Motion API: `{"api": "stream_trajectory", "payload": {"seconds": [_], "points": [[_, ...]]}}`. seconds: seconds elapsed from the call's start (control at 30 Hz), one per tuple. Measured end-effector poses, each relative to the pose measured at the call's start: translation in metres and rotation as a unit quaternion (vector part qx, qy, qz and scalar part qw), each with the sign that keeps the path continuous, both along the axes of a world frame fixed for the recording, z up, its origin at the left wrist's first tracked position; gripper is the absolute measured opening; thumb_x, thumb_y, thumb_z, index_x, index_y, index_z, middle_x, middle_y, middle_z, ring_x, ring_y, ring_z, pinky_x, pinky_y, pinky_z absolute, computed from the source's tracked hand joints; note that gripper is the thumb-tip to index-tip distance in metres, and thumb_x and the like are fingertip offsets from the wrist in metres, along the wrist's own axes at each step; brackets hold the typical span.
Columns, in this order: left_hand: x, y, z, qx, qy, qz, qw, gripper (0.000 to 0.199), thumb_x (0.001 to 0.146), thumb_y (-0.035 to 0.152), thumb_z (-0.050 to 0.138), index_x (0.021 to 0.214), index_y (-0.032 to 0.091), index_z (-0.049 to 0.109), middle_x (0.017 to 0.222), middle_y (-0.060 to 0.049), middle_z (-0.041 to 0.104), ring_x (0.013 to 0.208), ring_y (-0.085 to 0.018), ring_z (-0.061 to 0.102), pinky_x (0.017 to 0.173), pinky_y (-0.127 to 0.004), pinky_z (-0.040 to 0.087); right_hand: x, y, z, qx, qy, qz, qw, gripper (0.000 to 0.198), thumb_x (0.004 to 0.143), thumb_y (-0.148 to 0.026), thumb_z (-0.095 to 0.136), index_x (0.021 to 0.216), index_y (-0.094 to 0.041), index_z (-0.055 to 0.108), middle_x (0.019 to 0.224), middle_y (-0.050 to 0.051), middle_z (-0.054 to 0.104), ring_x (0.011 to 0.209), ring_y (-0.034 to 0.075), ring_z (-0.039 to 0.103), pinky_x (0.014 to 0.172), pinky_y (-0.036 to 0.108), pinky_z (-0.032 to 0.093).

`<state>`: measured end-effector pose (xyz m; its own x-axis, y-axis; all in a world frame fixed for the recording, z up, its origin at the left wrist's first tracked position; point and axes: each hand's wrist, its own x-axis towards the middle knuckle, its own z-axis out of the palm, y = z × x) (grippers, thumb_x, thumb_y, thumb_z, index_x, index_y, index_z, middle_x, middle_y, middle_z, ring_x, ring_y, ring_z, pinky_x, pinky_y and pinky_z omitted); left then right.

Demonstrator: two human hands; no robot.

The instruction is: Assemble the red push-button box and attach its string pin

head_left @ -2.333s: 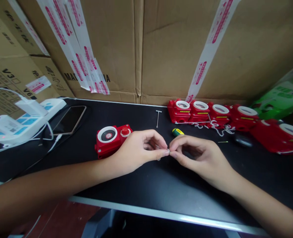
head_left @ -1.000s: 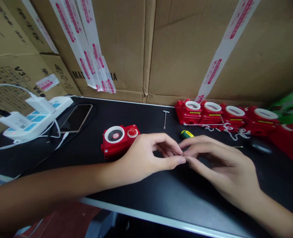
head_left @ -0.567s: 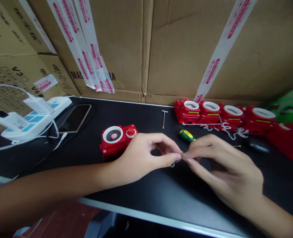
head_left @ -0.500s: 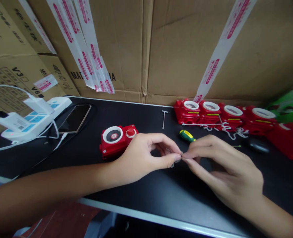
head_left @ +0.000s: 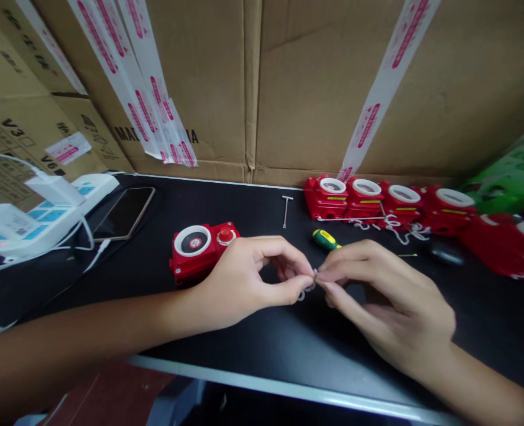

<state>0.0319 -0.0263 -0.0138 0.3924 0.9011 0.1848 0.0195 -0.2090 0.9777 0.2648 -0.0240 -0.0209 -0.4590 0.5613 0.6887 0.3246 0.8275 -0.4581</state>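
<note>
Thumb and forefinger of my left hand (head_left: 262, 275) are pinched on a small metal ring piece (head_left: 301, 295), whose grey loop pokes out below the fingertips. My right hand (head_left: 390, 302) meets it from the other side, its fingertips pinched at the upper end of the same piece. Most of the piece is covered by fingers, so its exact kind is unclear. Behind my left hand sits a red housing (head_left: 195, 260) with a white-ringed round window and a red knob. A green and yellow screwdriver (head_left: 326, 239) lies behind my right hand, its shaft partly hidden.
Several similar red housings (head_left: 364, 204) line the back right, with white cord (head_left: 406, 228) before them. A small metal T-handle tool (head_left: 285, 212) lies mid-table. Leftward are a phone (head_left: 124, 214) and a power strip (head_left: 58, 213) with cables. Cardboard boxes (head_left: 200, 77) wall the back.
The view has swung slightly right, so everything sits further left. Both hands stay together with fingertips pinched; slightly more of the metal ring piece shows between them.
</note>
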Motion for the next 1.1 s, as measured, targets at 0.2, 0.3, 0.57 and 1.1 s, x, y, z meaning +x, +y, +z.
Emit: {"api": "stream_trajectory", "payload": {"seconds": [0.2,0.3,0.57,1.1], "points": [[-0.002,-0.004,-0.002,-0.019,-0.024,0.003,1.000,0.013,0.089,0.019,0.085,0.097,0.017,0.075,0.092,-0.003,0.076,0.083,-0.013,0.069,0.080,-0.025,0.058,-0.001,-0.003,0.004,0.015,0.023,0.000,1.000,0.023,0.095,-0.003,0.078,0.106,-0.023,0.074,0.098,0.006,0.075,0.082,0.017,0.075,0.073,0.030,0.062],[-0.001,-0.004,-0.002,-0.044,-0.051,-0.012,0.998,0.018,0.089,0.018,0.086,0.103,0.018,0.075,0.096,-0.002,0.077,0.086,-0.012,0.069,0.082,-0.024,0.058,0.000,-0.004,0.006,0.023,0.024,0.004,0.999,0.025,0.094,0.000,0.077,0.107,-0.022,0.075,0.098,0.006,0.076,0.085,0.015,0.076,0.077,0.028,0.063],[-0.001,-0.004,0.005,-0.061,-0.051,-0.037,0.996,0.005,0.098,0.018,0.077,0.095,0.017,0.080,0.089,0.000,0.078,0.083,-0.008,0.069,0.081,-0.018,0.056,0.002,-0.004,0.010,0.029,0.020,0.028,0.999,0.028,0.093,0.002,0.078,0.109,-0.021,0.076,0.099,0.005,0.078,0.086,0.015,0.079,0.080,0.025,0.065],[-0.005,0.001,-0.001,-0.039,-0.033,-0.066,0.996,0.005,0.097,0.021,0.080,0.097,0.017,0.078,0.087,0.000,0.074,0.080,-0.009,0.066,0.078,-0.020,0.054,-0.001,0.005,-0.005,-0.115,0.095,0.122,0.981,0.021,0.100,0.000,0.072,0.108,-0.018,0.077,0.102,0.006,0.070,0.079,0.011,0.068,0.061,0.018,0.062]]}}
